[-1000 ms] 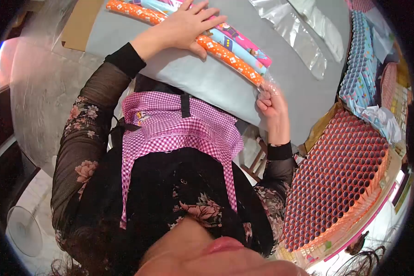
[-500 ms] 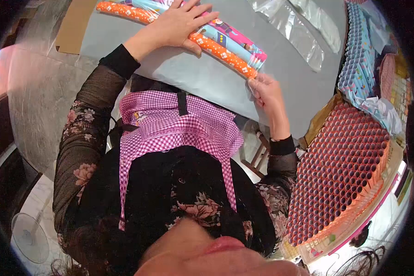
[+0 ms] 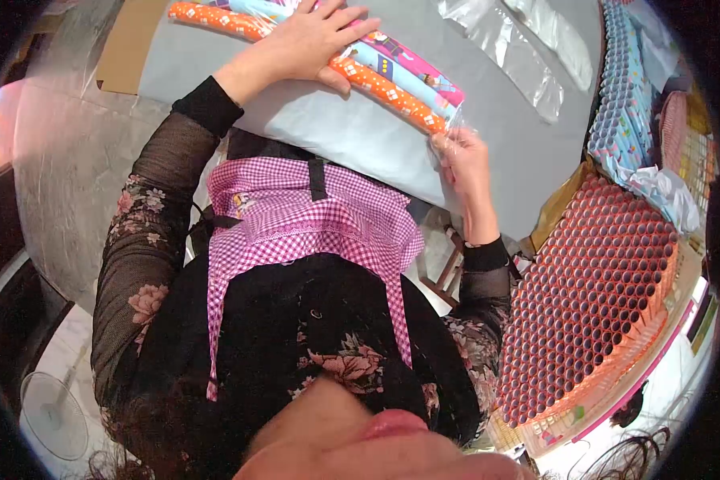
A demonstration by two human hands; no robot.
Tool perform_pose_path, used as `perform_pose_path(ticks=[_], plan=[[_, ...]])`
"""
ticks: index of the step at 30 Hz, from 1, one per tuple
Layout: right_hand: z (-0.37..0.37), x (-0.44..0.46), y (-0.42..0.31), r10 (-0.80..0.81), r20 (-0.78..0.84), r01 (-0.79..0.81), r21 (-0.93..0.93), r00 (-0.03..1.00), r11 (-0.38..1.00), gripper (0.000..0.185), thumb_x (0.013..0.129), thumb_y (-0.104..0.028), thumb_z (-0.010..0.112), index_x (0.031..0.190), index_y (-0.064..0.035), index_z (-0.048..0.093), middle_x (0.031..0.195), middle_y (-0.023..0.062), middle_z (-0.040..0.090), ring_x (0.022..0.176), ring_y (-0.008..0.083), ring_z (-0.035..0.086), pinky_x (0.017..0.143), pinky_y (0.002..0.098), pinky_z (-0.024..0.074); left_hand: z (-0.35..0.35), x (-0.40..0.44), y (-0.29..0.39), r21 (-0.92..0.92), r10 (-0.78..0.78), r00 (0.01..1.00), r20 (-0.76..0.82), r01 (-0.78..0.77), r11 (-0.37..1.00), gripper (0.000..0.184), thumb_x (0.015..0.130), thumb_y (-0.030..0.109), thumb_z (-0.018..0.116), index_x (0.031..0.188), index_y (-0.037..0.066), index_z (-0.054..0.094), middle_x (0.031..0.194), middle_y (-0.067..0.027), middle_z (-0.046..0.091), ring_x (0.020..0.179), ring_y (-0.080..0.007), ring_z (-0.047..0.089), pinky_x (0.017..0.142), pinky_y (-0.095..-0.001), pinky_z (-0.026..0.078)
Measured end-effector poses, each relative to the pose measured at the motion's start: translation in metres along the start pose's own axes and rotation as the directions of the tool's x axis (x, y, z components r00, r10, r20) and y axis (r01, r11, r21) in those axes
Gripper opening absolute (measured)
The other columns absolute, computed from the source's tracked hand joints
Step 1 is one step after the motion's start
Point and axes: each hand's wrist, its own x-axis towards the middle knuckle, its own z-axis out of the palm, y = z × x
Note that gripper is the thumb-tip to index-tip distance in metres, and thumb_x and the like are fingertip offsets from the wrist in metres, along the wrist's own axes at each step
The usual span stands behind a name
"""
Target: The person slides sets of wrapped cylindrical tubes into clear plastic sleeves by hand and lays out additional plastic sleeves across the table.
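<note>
My left hand (image 3: 308, 48) lies across three wrapping paper rolls, fingers spread flat. The nearest roll is an orange wrapping paper roll (image 3: 388, 90) with a white pattern. Behind it are a light blue roll (image 3: 404, 80) and a pink roll (image 3: 416, 68) with printed figures. Clear film shines over the rolls and sticks out past their right ends as a clear plastic sleeve (image 3: 461, 130). My right hand (image 3: 466, 164) pinches this film with closed fingers, right beside the orange roll's end.
Clear plastic sleeves (image 3: 528, 64) lie on the grey table (image 3: 520, 176). At the right, many orange rolls (image 3: 592, 304) stand end-up in a bin, with a stack of blue rolls (image 3: 622, 88) behind. A cardboard piece (image 3: 124, 48) is at the left table edge.
My right hand has shifted slightly, and more clear film stands up at the rolls' right ends. My left hand stays in place on the rolls.
</note>
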Motion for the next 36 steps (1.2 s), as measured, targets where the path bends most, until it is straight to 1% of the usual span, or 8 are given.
perform_pose_path(ticks=[5,12,13,15,17,24,26,36], plan=[[-0.013,0.012,0.001,0.225,0.068,-0.228,0.043,0.972,0.973,0.014,0.087,-0.016,0.071,0.087,-0.0046,0.062,0.054,-0.0041,0.044,0.038,0.0047,0.036,0.033,0.0217,0.0253,-0.001,-0.001,0.0,-0.004,0.014,1.0,-0.024,-0.015,1.0,0.102,0.062,0.069,0.071,0.136,0.003,0.045,0.134,-0.0205,0.049,0.127,-0.0415,0.044,0.105,-0.0563,0.033],[-0.033,0.025,0.01,0.26,0.254,-0.312,0.194,0.932,0.93,0.014,0.084,-0.011,0.072,0.09,-0.0031,0.062,0.056,-0.0037,0.046,0.039,0.0041,0.037,0.032,0.0207,0.026,0.012,-0.001,-0.003,-0.015,-0.008,1.0,0.013,0.009,1.0,0.102,0.062,0.068,0.072,0.136,0.003,0.045,0.134,-0.0205,0.049,0.128,-0.0413,0.043,0.105,-0.0566,0.033],[-0.034,0.024,0.005,0.277,0.282,-0.337,0.192,0.918,0.922,0.013,0.085,-0.011,0.071,0.089,-0.0035,0.062,0.056,-0.004,0.046,0.039,0.0039,0.036,0.032,0.0205,0.0259,0.027,0.0,-0.008,0.045,0.093,0.967,-0.236,-0.085,0.995,0.102,0.062,0.068,0.073,0.136,0.003,0.045,0.135,-0.0204,0.048,0.128,-0.0412,0.043,0.105,-0.0567,0.033],[-0.034,0.025,0.004,0.292,0.311,-0.36,0.189,0.905,0.914,0.012,0.086,-0.011,0.07,0.087,-0.0038,0.061,0.056,-0.0044,0.045,0.039,0.0038,0.036,0.032,0.0203,0.0258,0.04,-0.001,-0.014,0.127,0.201,0.864,-0.463,-0.16,0.979,0.102,0.062,0.068,0.073,0.136,0.004,0.045,0.135,-0.0203,0.048,0.128,-0.0411,0.043,0.105,-0.0568,0.033],[-0.033,0.026,0.008,0.257,0.287,-0.318,0.191,0.923,0.929,0.011,0.086,-0.011,0.07,0.086,-0.0043,0.06,0.055,-0.0052,0.043,0.039,0.0037,0.035,0.032,0.0204,0.0259,-0.003,0.001,0.002,-0.018,-0.012,0.999,0.031,0.012,1.0,0.103,0.061,0.068,0.073,0.136,0.004,0.045,0.135,-0.0202,0.048,0.129,-0.0411,0.043,0.106,-0.0565,0.032],[-0.029,0.02,0.01,0.21,0.244,-0.267,0.229,0.947,0.936,0.011,0.086,-0.01,0.069,0.083,-0.0054,0.06,0.056,-0.0043,0.046,0.039,0.0041,0.036,0.032,0.0209,0.0254,0.002,-0.002,0.0,-0.05,0.011,0.998,-0.056,-0.013,0.999,0.101,0.062,0.069,0.072,0.136,0.004,0.046,0.135,-0.02,0.049,0.128,-0.0413,0.043,0.107,-0.0557,0.031],[-0.025,0.017,0.012,0.168,0.141,-0.197,0.226,0.976,0.954,0.01,0.085,-0.009,0.07,0.082,-0.0062,0.06,0.056,-0.0034,0.048,0.039,0.0044,0.037,0.033,0.0211,0.0255,-0.003,-0.001,0.001,-0.039,-0.006,1.0,-0.01,0.006,0.999,0.101,0.062,0.069,0.071,0.136,0.004,0.046,0.135,-0.0198,0.049,0.128,-0.0413,0.043,0.106,-0.0557,0.031],[-0.029,0.016,0.019,0.102,0.098,-0.112,0.1,0.99,0.989,0.009,0.085,-0.012,0.071,0.088,-0.0066,0.064,0.055,-0.0036,0.049,0.039,0.0043,0.039,0.034,0.0209,0.0267,-0.003,0.0,0.0,-0.073,-0.026,0.999,0.037,0.028,0.997,0.103,0.063,0.069,0.072,0.139,0.006,0.043,0.138,-0.0209,0.046,0.133,-0.043,0.039,0.108,-0.0594,0.03]])
